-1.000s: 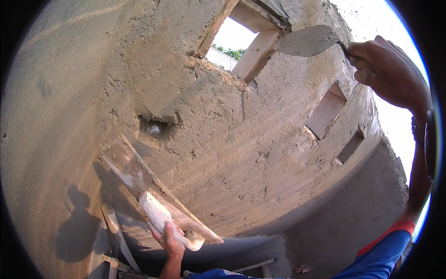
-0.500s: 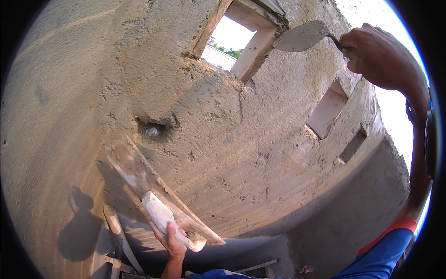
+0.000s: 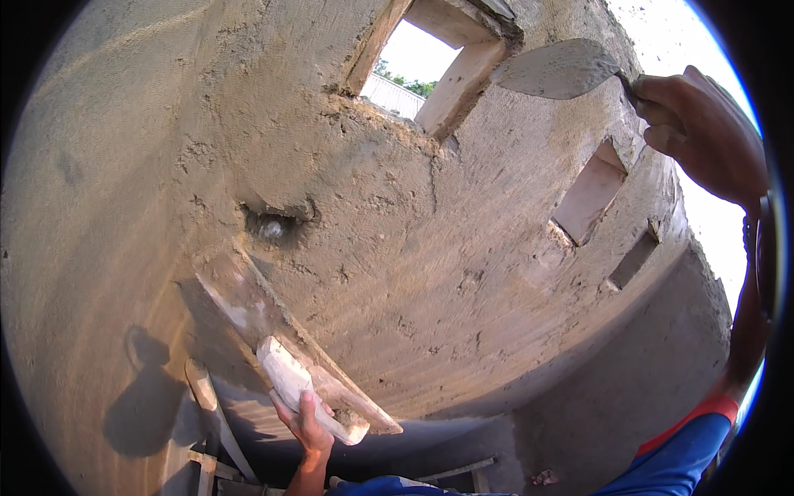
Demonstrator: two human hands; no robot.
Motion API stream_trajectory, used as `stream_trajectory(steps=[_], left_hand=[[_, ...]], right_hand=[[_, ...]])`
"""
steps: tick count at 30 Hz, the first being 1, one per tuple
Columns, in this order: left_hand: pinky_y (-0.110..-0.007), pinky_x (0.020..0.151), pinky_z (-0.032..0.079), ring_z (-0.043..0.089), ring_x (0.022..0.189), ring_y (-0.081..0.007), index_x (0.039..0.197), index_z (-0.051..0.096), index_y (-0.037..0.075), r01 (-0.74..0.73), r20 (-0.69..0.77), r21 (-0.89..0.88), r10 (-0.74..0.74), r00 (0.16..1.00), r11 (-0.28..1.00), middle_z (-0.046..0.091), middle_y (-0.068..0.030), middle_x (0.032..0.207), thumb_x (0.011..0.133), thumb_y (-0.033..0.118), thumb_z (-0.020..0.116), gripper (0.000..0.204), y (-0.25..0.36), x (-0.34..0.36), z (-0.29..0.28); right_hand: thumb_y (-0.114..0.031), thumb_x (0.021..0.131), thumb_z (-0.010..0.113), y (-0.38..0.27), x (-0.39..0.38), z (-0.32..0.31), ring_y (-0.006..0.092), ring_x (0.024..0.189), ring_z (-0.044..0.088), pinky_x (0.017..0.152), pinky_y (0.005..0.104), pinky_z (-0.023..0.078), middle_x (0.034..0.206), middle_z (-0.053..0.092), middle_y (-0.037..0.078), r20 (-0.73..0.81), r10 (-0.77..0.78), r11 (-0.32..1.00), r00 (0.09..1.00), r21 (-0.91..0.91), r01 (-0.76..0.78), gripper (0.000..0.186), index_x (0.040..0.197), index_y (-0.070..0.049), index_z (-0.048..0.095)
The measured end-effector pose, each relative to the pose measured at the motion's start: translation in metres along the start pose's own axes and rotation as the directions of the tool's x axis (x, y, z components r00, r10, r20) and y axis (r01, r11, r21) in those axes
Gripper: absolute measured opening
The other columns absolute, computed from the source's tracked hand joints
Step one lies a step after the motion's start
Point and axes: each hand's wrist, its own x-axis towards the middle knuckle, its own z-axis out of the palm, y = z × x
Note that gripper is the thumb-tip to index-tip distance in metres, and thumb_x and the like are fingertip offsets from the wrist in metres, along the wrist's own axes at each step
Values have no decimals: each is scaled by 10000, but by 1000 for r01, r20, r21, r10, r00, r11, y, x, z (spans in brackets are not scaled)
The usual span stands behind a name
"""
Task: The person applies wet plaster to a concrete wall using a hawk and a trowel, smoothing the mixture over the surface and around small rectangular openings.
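Note:
My right hand (image 3: 703, 124), raised at the upper right, is closed round the handle of a pointing-type trowel (image 3: 562, 69). The mortar-smeared blade points left, with its tip by the right side of the framed opening (image 3: 463, 87) in the wall. Low in the view, my left hand (image 3: 308, 422) grips the thick pale handle of a wooden float (image 3: 273, 318). The float's long board slants up to the left along the rough plastered wall (image 3: 372, 273); I cannot tell whether its far end touches. Part of the left hand's fingers is hidden behind the handle.
A small hole (image 3: 271, 226) with something pale inside sits left of centre. Two recesses, a larger one (image 3: 590, 198) and a smaller one (image 3: 633, 260), lie to the right. Wooden poles (image 3: 217, 413) stand at the lower left. Another plastered wall (image 3: 91, 248) rises on the left.
My right hand and the trowel have shifted slightly right and down, and more of the blade's broad face shows. The left hand and float have hardly moved.

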Motion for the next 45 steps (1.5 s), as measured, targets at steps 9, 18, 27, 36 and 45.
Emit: stream_trajectory(steps=[9, 18, 27, 36, 45], left_hand=[[-307, 506, 471, 511, 607, -167, 1318, 325, 56, -119, 62, 134, 111, 992, 984, 513, -116, 961, 858, 261, 618, 583, -32, 0, -26], [-300, 481, 477, 525, 679, -167, 1483, 221, 112, 0, 11, 1, 0, 1000, 1000, 528, -121, 1046, 890, 275, 608, 726, -8, 0, -11], [-308, 468, 473, 524, 604, -172, 1463, 222, 110, -1, 40, -1, 1, 999, 1000, 529, -116, 918, 893, 274, 599, 702, -11, 2, -16], [-325, 475, 484, 535, 624, -198, 1518, 125, 86, -9, 42, 16, 8, 999, 1000, 529, -159, 1066, 901, 277, 608, 807, -12, -1, -22], [-313, 465, 474, 532, 619, -185, 1452, 245, 77, -68, 86, 21, 66, 994, 997, 539, -137, 984, 914, 270, 594, 670, -12, 1, -25]], right_hand=[[-7, 825, 684, -42, 13, -3, 249, 799, 588, 750, 378, 496, 898, 662, 141, 95, 47, 992, 994, -118, -35, 244, 1069, -6, 687], [44, 822, 688, -56, 15, 5, 222, 794, 594, 728, 373, 499, 861, 657, 134, 25, 21, 988, 999, -156, -17, 203, 1019, -4, 701], [5, 831, 699, -111, -3, -4, 194, 763, 573, 748, 363, 482, 759, 621, 110, 197, -95, 974, 976, -184, 132, 124, 955, -2, 705], [55, 832, 640, -77, 13, -1, 225, 756, 553, 757, 382, 469, 773, 628, 131, 83, 76, 980, 994, -192, -59, 113, 916, 6, 696], [55, 815, 672, -98, 17, -6, 223, 786, 606, 763, 388, 504, 808, 666, 138, 149, 39, 984, 988, -179, -12, 167, 954, -13, 734]])
